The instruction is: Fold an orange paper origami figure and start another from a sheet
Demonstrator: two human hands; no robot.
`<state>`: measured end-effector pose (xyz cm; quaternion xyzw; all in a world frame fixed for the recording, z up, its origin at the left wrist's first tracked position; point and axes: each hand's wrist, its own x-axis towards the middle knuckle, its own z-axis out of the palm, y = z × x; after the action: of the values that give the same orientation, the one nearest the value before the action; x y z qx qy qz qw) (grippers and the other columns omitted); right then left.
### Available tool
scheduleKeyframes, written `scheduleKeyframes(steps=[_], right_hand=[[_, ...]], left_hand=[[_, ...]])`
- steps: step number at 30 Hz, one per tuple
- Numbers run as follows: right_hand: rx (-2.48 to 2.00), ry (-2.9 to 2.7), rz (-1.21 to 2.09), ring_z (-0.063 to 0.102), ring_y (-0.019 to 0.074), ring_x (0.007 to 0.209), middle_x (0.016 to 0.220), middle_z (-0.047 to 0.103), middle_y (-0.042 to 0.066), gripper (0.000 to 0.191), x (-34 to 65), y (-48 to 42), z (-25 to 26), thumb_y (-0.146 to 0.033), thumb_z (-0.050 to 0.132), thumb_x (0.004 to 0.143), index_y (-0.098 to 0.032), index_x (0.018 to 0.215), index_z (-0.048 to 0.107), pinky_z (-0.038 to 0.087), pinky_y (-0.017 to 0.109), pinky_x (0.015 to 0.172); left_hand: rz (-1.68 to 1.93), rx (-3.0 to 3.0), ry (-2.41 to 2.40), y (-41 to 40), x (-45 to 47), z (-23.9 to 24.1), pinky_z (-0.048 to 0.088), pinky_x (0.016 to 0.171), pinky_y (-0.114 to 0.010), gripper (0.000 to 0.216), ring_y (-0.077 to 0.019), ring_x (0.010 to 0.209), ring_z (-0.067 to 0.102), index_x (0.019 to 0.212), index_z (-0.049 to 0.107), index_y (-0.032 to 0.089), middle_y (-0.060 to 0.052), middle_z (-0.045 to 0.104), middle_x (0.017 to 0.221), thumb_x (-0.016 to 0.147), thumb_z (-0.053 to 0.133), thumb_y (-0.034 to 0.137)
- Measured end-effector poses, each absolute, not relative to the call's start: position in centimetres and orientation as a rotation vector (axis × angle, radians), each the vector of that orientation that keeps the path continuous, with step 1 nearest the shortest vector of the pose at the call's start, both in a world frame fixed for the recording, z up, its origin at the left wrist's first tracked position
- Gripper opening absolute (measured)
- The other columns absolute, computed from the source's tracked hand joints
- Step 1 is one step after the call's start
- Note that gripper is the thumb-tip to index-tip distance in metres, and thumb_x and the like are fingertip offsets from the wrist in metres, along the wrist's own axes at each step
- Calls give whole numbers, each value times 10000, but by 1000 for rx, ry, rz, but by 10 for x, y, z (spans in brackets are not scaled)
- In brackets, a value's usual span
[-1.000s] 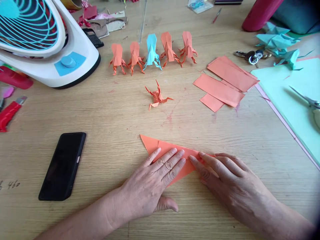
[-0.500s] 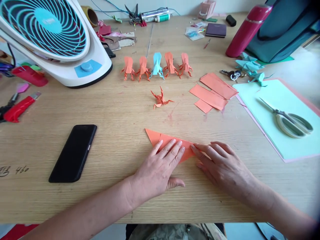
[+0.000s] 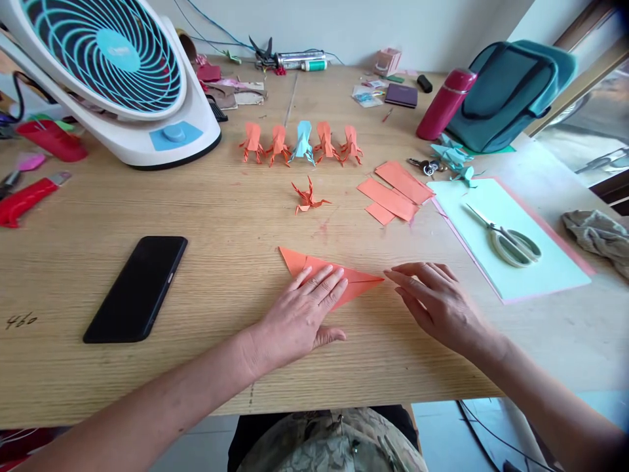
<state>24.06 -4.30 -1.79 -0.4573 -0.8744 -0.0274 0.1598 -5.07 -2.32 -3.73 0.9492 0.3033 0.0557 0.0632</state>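
Observation:
An orange paper folded into a long triangle (image 3: 361,282) lies flat on the wooden table (image 3: 236,216). My left hand (image 3: 304,311) rests flat on its left half, fingers stretched out. My right hand (image 3: 437,301) lies flat on the table just right of the paper's pointed tip, fingers spread, not touching it. Beyond the paper sits a small crumpled orange origami figure (image 3: 307,195). Farther back stands a row of folded paper figures (image 3: 301,142), orange ones with a light blue one in the middle.
A black phone (image 3: 136,287) lies at the left. A white and teal fan (image 3: 113,72) stands at the back left, red tools (image 3: 24,200) beside it. Orange paper strips (image 3: 393,190), scissors (image 3: 511,239) on a mint sheet (image 3: 531,275), a red bottle (image 3: 445,103) and a teal bag (image 3: 511,92) are right.
My right hand has slid off the orange triangle to the right, uncovering its tip. The camera has tilted up, showing more of the table's far side. My left hand stays on the paper.

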Motion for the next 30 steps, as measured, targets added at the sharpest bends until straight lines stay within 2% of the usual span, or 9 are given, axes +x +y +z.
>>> scheduleKeyframes(steps=[6, 12, 22, 26, 30], right_hand=[[-1123, -2742, -21, 628, 238, 1038, 1269, 660, 128, 343, 249, -30, -16, -128, 459, 1003, -201, 1304, 605, 466, 429, 915], [-1027, -2751, 81, 631, 241, 1077, 1316, 656, 140, 384, 257, -26, -17, -127, 445, 1000, -188, 1349, 592, 483, 429, 911], [-889, -2755, 163, 603, 271, 1204, 1439, 572, 179, 433, 273, -24, -25, -116, 435, 996, -131, 1419, 525, 511, 447, 950], [-880, -2757, 163, 619, 265, 1187, 1427, 585, 173, 409, 274, -25, -23, -123, 423, 1005, -146, 1390, 556, 529, 441, 933], [-921, -2674, 90, 670, 259, 1034, 1304, 666, 171, 331, 261, -26, -15, -121, 486, 985, -152, 1283, 628, 551, 447, 862]], left_hand=[[154, 2878, 909, -23, -51, -34, 176, 1223, -507, 761, -295, 1524, 234, 1551, 302, 84, -126, 265, 1645, 996, 363, 600], [110, 2905, 914, -23, -52, -35, 196, 1205, -535, 769, -316, 1527, 213, 1562, 275, 97, -121, 251, 1650, 992, 359, 606], [101, 2933, 941, -24, -52, -34, 123, 1220, -514, 761, -320, 1537, 161, 1577, 250, 118, -100, 218, 1664, 994, 388, 586], [87, 2940, 955, -24, -52, -34, 119, 1217, -512, 742, -318, 1537, 158, 1575, 256, 119, -92, 200, 1668, 1000, 391, 569], [51, 2908, 952, -24, -52, -33, 139, 1214, -537, 758, -320, 1542, 146, 1573, 256, 122, -101, 190, 1669, 995, 371, 597]])
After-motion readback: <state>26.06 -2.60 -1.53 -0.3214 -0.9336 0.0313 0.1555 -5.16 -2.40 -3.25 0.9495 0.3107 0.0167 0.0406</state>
